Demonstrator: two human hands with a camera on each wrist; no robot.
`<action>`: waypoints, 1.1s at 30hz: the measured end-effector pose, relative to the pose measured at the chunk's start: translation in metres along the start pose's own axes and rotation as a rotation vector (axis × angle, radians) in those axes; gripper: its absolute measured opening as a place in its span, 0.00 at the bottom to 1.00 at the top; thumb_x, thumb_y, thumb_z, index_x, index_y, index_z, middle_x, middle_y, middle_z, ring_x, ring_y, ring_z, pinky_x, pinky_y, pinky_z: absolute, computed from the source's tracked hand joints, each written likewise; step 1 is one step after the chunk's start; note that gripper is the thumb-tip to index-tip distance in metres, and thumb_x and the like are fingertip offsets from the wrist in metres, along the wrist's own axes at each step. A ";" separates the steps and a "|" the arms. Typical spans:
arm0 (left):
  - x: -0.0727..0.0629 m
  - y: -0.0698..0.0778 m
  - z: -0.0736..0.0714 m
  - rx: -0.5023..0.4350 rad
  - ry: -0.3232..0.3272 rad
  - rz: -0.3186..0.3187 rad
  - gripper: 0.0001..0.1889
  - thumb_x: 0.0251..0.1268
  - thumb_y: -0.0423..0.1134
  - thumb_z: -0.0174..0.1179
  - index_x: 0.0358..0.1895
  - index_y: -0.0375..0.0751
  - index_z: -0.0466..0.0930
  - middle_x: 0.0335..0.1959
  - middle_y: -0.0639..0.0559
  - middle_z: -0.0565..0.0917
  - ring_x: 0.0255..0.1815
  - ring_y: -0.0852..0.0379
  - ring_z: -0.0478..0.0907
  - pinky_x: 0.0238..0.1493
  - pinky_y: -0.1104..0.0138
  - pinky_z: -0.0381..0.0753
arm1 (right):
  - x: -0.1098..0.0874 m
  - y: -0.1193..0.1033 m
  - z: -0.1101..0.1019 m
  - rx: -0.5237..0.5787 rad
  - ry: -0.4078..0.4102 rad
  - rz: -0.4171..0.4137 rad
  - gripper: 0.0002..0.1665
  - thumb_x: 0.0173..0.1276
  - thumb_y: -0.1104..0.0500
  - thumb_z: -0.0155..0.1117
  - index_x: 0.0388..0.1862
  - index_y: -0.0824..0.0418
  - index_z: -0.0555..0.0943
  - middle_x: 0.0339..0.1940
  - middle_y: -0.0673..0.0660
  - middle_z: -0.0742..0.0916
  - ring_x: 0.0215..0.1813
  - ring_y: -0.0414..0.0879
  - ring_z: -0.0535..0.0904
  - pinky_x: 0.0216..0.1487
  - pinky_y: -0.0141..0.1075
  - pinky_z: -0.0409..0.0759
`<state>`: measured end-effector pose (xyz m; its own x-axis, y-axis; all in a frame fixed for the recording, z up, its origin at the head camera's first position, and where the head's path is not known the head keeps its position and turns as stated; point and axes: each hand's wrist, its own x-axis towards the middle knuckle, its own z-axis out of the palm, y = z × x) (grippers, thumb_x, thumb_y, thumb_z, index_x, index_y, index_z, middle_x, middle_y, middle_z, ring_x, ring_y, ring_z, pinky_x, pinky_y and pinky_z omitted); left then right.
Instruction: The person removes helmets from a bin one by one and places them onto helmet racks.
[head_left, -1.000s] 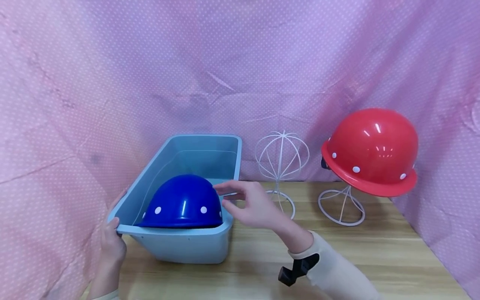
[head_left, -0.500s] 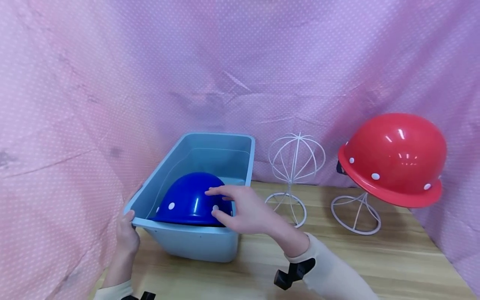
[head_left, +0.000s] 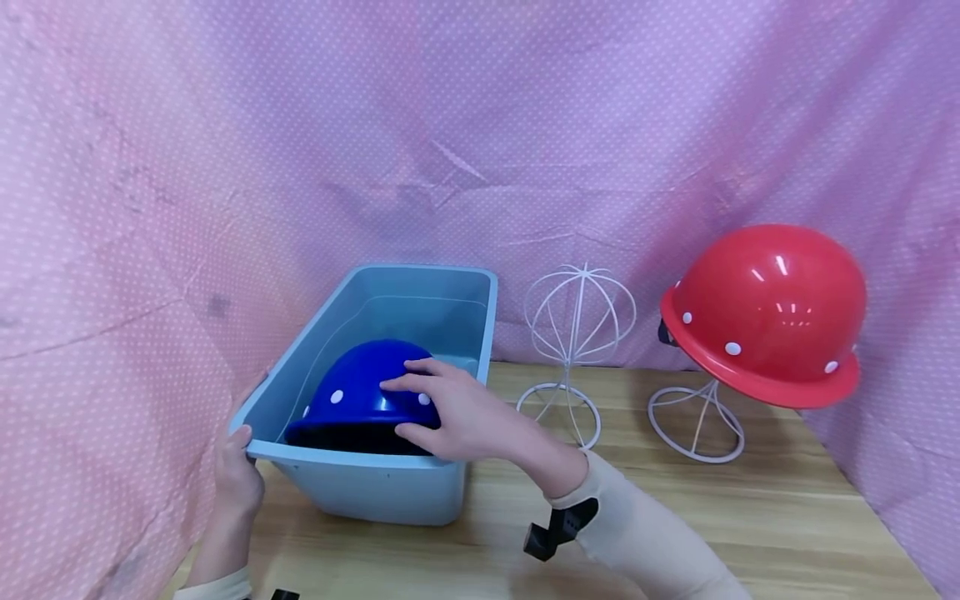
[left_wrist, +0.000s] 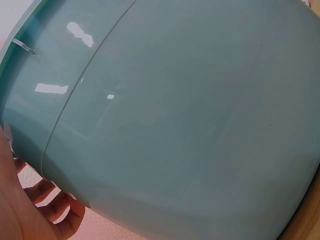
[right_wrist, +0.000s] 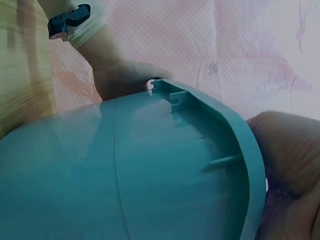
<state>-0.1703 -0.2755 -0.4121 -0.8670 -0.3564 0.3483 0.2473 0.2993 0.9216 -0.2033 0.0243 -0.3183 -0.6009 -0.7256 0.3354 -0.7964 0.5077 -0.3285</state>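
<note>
A blue hard hat (head_left: 352, 379) with white dots leans inside a light blue plastic bin (head_left: 378, 492), at the near end. Its front brim is raised, and the dark underside shows. My right hand (head_left: 459, 414) reaches over the bin's right rim and holds the hat, fingers spread on the dome and thumb at the brim. In the head view my left hand (head_left: 238, 477) grips the bin's near left corner, thumb over the rim. The left wrist view shows its curled fingers (left_wrist: 72, 215) beside the bin wall. The right wrist view shows my right hand (right_wrist: 295, 160) only in part.
A bare white wire stand (head_left: 573, 358) is right of the bin. Farther right, a red hard hat (head_left: 772, 308) sits tilted on another white wire stand (head_left: 697, 425). The wooden table (head_left: 750, 517) meets a pink dotted cloth (head_left: 562, 125) at the back and sides.
My right hand has moved left from beside the blue hard hat onto its dome. The hat has tilted, its front brim rising to show the underside. My left hand keeps its grip on the bin.
</note>
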 end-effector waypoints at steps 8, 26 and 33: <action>0.002 -0.002 -0.001 -0.026 -0.001 0.018 0.30 0.67 0.40 0.24 0.72 0.57 0.59 0.68 0.52 0.67 0.63 0.60 0.65 0.63 0.65 0.62 | 0.008 0.004 -0.008 -0.123 0.114 -0.033 0.23 0.59 0.66 0.62 0.53 0.47 0.83 0.41 0.48 0.83 0.41 0.37 0.76 0.40 0.27 0.74; 0.002 0.001 -0.002 0.005 -0.010 -0.030 0.29 0.69 0.42 0.22 0.72 0.63 0.56 0.69 0.51 0.64 0.64 0.58 0.63 0.62 0.64 0.61 | 0.038 0.044 -0.008 0.097 0.277 0.321 0.17 0.61 0.43 0.62 0.20 0.52 0.77 0.16 0.47 0.78 0.19 0.39 0.72 0.21 0.32 0.70; 0.000 -0.001 -0.001 -0.005 -0.003 -0.035 0.29 0.69 0.41 0.23 0.73 0.62 0.56 0.69 0.50 0.65 0.63 0.59 0.64 0.61 0.66 0.62 | 0.047 0.073 -0.013 0.335 0.137 0.428 0.26 0.57 0.60 0.66 0.56 0.57 0.72 0.52 0.53 0.78 0.46 0.46 0.78 0.43 0.36 0.78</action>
<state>-0.1702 -0.2767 -0.4123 -0.8761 -0.3641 0.3159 0.2193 0.2824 0.9339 -0.2904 0.0333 -0.3155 -0.8869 -0.4088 0.2150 -0.4280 0.5520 -0.7157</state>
